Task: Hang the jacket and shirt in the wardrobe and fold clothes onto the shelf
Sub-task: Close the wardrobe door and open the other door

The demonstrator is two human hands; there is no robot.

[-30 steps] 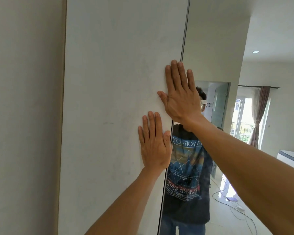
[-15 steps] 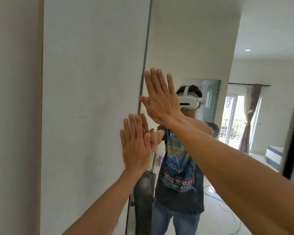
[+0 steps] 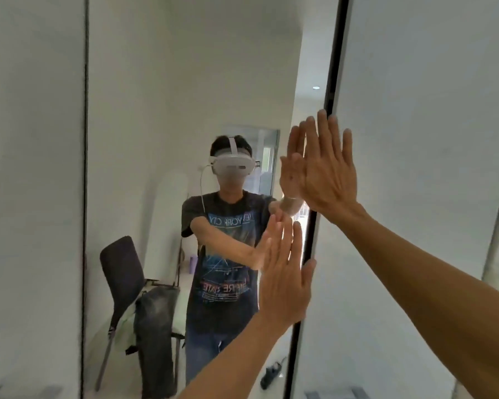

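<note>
Palms, two: left hand [image 3: 285, 272], right hand [image 3: 326, 174], grips wide, press one mirrored wardrobe door [image 3: 156, 82].

The wardrobe door [image 3: 415, 139] is plain white with a black edge strip [image 3: 333, 67]. In the mirror [image 3: 156, 82], the T-shirt [image 3: 222, 269] is dark grey with blue print, the headset [image 3: 232, 165] white, the chair [image 3: 121, 269] black.

One head-worn camera looks forward rather than down, close to the mirrored wardrobe door [image 3: 162, 82], nearly square-on
</note>
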